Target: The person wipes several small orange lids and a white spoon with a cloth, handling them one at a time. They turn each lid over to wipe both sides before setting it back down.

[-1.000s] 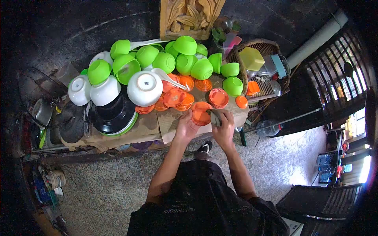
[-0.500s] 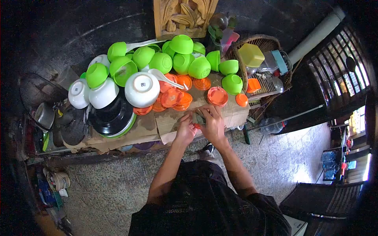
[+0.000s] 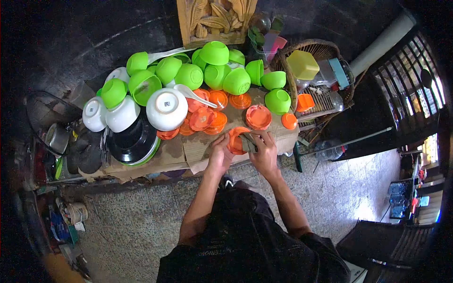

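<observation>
Head view: the left hand (image 3: 218, 154) gripped the left rim of an orange dish (image 3: 234, 141) above the cardboard (image 3: 194, 152); mostly hidden half a second earlier, its inside now showed, exposed to the greyish cloth (image 3: 248, 143) pinched in the right hand's (image 3: 264, 153) grip.

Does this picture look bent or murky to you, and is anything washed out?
Head view: the scene bends toward the edges and the corners fall dark; head view: light glares off the tiled floor at right and through the barred opening; head view: the wall sits in shadow, while the orange dish at the left hand stands out.
</observation>
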A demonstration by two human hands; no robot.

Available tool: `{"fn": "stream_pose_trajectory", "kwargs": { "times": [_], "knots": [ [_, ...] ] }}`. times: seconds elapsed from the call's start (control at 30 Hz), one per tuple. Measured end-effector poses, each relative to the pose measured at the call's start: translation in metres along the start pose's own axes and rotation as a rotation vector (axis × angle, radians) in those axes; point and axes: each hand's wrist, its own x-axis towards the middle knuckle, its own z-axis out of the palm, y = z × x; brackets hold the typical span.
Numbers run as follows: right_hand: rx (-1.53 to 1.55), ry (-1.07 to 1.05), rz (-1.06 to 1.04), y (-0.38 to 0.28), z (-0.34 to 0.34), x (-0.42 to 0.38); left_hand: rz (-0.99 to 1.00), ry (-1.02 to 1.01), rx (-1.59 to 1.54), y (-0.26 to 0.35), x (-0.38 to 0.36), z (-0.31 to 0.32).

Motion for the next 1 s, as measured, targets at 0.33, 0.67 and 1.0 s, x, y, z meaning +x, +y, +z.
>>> {"fn": "stream_pose_trajectory", "kwargs": {
  "times": [0.33,0.67,1.0],
  "knots": [
    [0.175,-0.084,-0.141,0.015,0.026,-0.009,0.098,0.162,0.123,-0.013,-0.003,-0.006],
    [0.171,-0.083,-0.123,0.028,0.023,0.025,0.154,0.137,0.155,-0.016,-0.004,-0.003],
    [0.239,-0.110,-0.178,0.038,0.014,-0.008,0.170,0.185,0.162,-0.022,0.002,-0.011]
  ]
}}
